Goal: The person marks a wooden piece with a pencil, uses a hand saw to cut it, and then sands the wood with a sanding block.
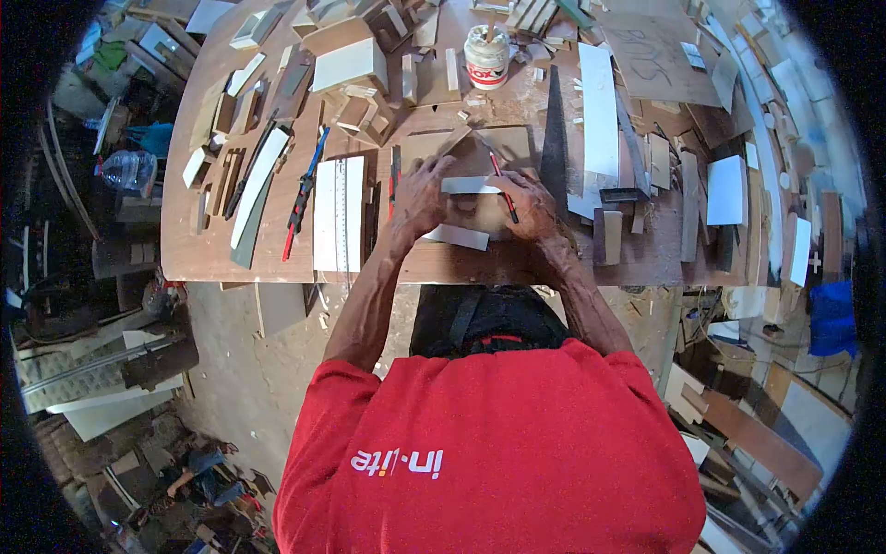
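My left hand (425, 196) is at the middle of the table with its fingers curled at the left end of a short white strip (471, 185). Opposite it, my right hand (528, 205) grips a red and black pencil (496, 164) that slants up between the fingers, and it also touches the strip's right end. Beneath both hands lies a brown board (512, 143). A small wood piece (454, 139) rests on it just beyond my left fingers. Closer to my body is a second white strip (459, 237), slightly tilted. My palms hide part of the board.
A dark saw blade (554, 138) and a long white panel (600, 115) lie to the right. Behind stands an open glue jar (486, 65). Leftward are a steel ruler (342, 212) on a white panel, a blue-and-red tool (303, 194) and small wooden frames (365, 115).
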A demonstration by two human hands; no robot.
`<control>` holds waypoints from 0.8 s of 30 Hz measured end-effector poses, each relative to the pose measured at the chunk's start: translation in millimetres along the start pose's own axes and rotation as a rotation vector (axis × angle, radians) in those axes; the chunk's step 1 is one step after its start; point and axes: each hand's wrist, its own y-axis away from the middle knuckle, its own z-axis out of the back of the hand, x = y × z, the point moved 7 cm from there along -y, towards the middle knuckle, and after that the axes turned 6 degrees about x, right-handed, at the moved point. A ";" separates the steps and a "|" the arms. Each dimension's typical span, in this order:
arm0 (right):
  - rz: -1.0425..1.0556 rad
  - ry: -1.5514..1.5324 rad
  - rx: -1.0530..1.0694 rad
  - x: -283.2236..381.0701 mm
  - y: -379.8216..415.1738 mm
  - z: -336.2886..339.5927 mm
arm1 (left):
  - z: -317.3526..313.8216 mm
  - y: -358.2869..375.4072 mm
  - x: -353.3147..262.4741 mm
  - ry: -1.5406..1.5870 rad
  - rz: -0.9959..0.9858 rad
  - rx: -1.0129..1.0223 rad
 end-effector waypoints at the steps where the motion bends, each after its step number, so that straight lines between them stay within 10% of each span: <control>1: 0.008 -0.003 0.009 0.7 -0.1 -2.9 | 1.9 7.4 7.3 -0.031 0.018 -0.040; 24: -0.026 -0.044 -0.053 21.1 5.2 12.4 | -12.1 52.0 56.9 0.303 0.256 -0.272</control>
